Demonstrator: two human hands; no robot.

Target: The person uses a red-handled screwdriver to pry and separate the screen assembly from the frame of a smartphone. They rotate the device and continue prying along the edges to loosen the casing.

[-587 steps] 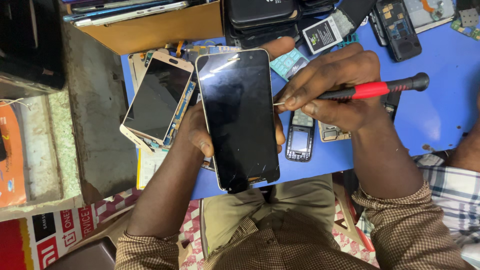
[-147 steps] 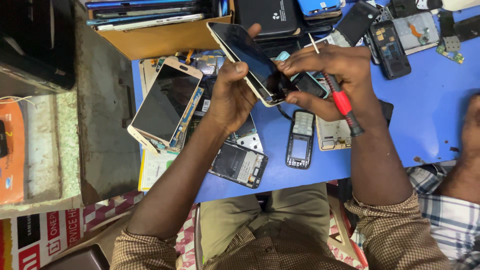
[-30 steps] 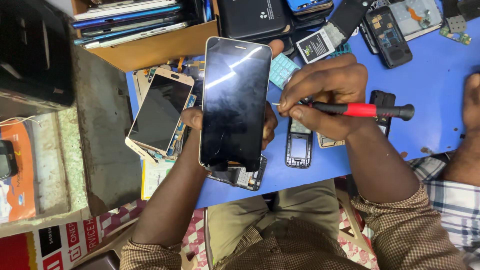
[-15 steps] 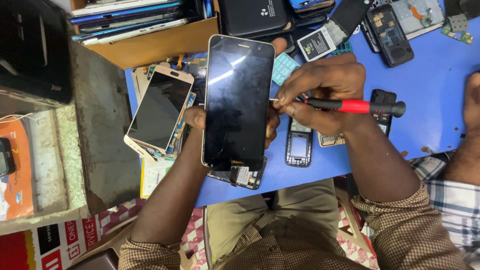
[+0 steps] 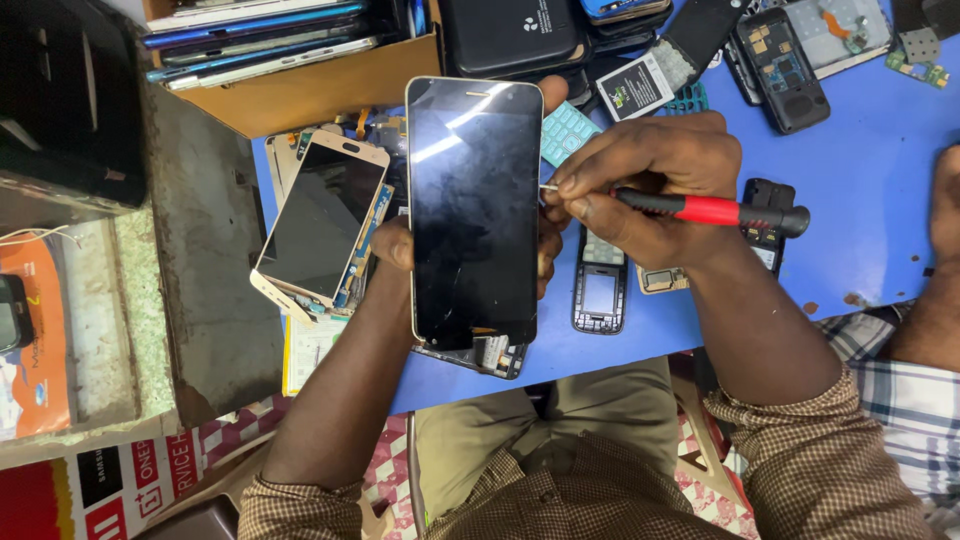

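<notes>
Phone (image 5: 472, 210): black screen up, held upright above the blue bench (image 5: 870, 160), near frame centre. Glass is dark and shows faint cracks low down; an inner board shows below its bottom edge.

Left hand (image 5: 400, 250): wrapped around the phone from behind, thumb on the 9 o'clock edge, fingertips showing at the 3 o'clock edge. Firm hold.

Right hand (image 5: 640, 190): closed on a red-and-black screwdriver (image 5: 715, 208), pinched near the tip. The tip meets the phone's right edge at about 2 o'clock.

Step, as judged: working the tip into the side seam to part the screen from the frame. The next move calls for a shallow angle, light leverage and a steady left hand, since the glass looks fragile.

Surroundings: white-framed screen (image 5: 318, 225) at 9 o'clock, keypad handset shell (image 5: 598, 290) at 4 o'clock, cardboard box (image 5: 320, 85) at 11 o'clock, another person's arm (image 5: 935, 290) at 3 o'clock.
</notes>
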